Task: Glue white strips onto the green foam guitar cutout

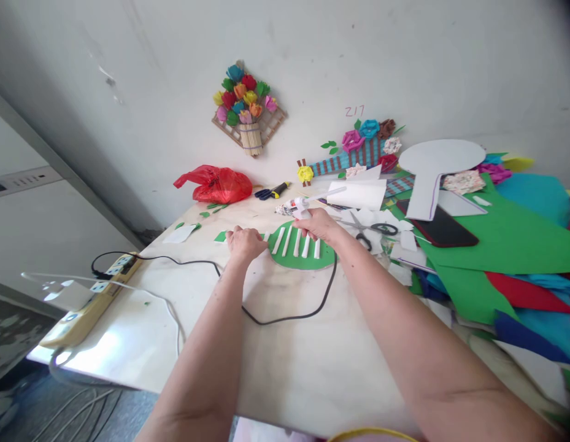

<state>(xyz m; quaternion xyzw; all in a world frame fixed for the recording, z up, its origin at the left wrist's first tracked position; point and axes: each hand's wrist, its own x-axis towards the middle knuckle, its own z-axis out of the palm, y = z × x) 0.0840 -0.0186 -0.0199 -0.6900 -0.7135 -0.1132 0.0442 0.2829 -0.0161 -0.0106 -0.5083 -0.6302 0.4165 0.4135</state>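
Note:
A green rounded cutout [297, 264] lies flat on the table, with several white strips [287, 242] set side by side across it. My right hand [319, 224] is closed around a white glue gun [302, 209], held over the cutout's upper part. A glue stick pokes out of the gun's back, and its black cord loops over the table. At the cutout's left edge, my left hand [246, 243] rests low with fingers curled down; what they hold is hidden. A small green piece [220, 236] shows just left of that hand.
Scissors [364, 228] lie among paper scraps on the right. Beyond them are a phone [443, 226], a white cutout [441, 156] and coloured sheets. Pliers [279, 191] and a red plastic bag [218, 184] sit near the wall. A power strip [77, 319] runs along the left edge.

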